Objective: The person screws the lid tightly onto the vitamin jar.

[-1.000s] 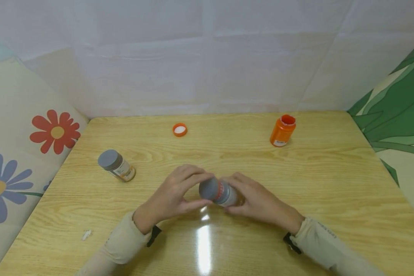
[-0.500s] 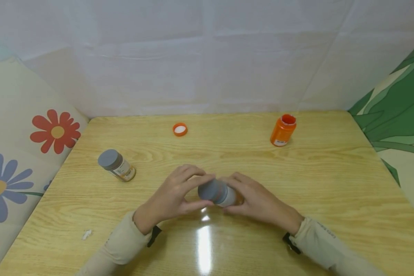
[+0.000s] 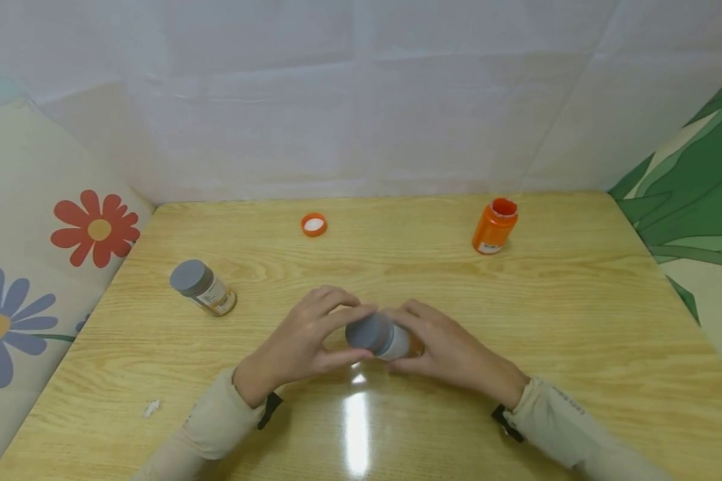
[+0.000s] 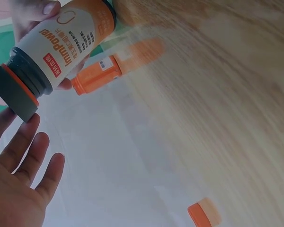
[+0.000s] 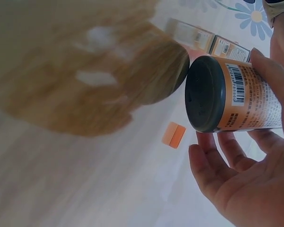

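Both hands are on one dark grey pill bottle [image 3: 400,343] with a white-and-orange label, tilted near the table's middle with its cap to the left. My left hand [image 3: 307,334] pinches the grey cap [image 3: 363,332] between thumb and fingers. Around the body, my right hand [image 3: 451,347] grips the bottle. In the left wrist view, an orange-red band [image 4: 20,84] runs along the cap's edge beside the bottle neck; whether the cap is fully seated I cannot tell. The right wrist view shows the bottle's dark base [image 5: 206,94] touching or close to the table.
A second grey-capped bottle [image 3: 203,288] stands at the left. An uncapped orange bottle [image 3: 493,228] stands at the back right, and its orange cap [image 3: 314,225] lies inner side up at the back. A small white scrap [image 3: 151,408] lies front left on the wooden table [image 3: 577,314].
The red band between cap and bottle, plain a second ago in the head view, no longer shows there. The bottle has shifted very slightly left; both hands hold nearly still.
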{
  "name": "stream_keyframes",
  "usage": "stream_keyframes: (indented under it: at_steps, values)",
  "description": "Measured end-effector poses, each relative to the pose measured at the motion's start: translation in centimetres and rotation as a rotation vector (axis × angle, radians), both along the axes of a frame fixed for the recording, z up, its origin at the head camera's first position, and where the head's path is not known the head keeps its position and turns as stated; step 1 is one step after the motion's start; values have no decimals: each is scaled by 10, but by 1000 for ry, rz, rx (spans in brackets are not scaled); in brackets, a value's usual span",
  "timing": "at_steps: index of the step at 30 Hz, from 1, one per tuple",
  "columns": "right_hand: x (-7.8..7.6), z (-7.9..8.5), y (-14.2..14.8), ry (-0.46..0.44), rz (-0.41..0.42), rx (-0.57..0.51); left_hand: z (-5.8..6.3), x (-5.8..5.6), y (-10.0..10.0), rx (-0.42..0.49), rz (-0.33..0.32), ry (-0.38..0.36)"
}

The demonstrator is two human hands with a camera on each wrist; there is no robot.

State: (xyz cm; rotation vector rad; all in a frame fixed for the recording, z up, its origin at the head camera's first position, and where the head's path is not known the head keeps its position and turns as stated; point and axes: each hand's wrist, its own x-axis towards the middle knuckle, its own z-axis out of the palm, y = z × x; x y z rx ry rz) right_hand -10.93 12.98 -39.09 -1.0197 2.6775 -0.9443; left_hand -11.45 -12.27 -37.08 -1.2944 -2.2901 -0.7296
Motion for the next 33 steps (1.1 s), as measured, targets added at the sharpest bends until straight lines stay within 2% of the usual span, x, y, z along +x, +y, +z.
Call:
stream_keyframes:
  at_steps: [10, 22, 33]
  values:
    - [0, 0, -1, 35, 9, -4, 0, 0, -1, -17, -5, -4]
    - [0, 0, -1, 31, -2, 10, 0, 0, -1, -26, -4, 1]
    - [1, -1, -1, 20, 4, 7, -2, 1, -3, -41, -26, -68]
